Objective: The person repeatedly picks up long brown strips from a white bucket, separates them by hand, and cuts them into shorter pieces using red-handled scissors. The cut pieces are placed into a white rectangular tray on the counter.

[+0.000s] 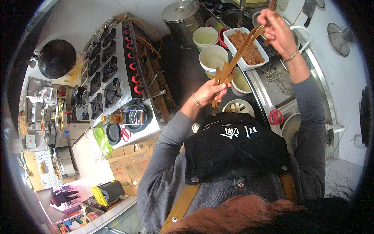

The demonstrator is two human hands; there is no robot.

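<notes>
My left hand (211, 92) grips the lower end of a bundle of long, flat brown food strips (239, 55). Higher up and to the right, my right hand (276, 32) holds the other part of the same strips, which stretch slantwise between both hands. Under them, a white rectangular tub (258, 65) on the counter edge holds many similar brown strips (245, 46). Below the left hand stands a round white container (226, 108) with pale cut pieces (238, 107). What exactly the strips are made of I cannot tell.
White buckets (209, 67) stand on the dark floor beside the metal sink counter (263, 96). Red-handled scissors (275, 117) hang at its edge. A multi-burner gas stove (119, 76) is on the left, and a lidded metal pot (181, 13) stands at the back.
</notes>
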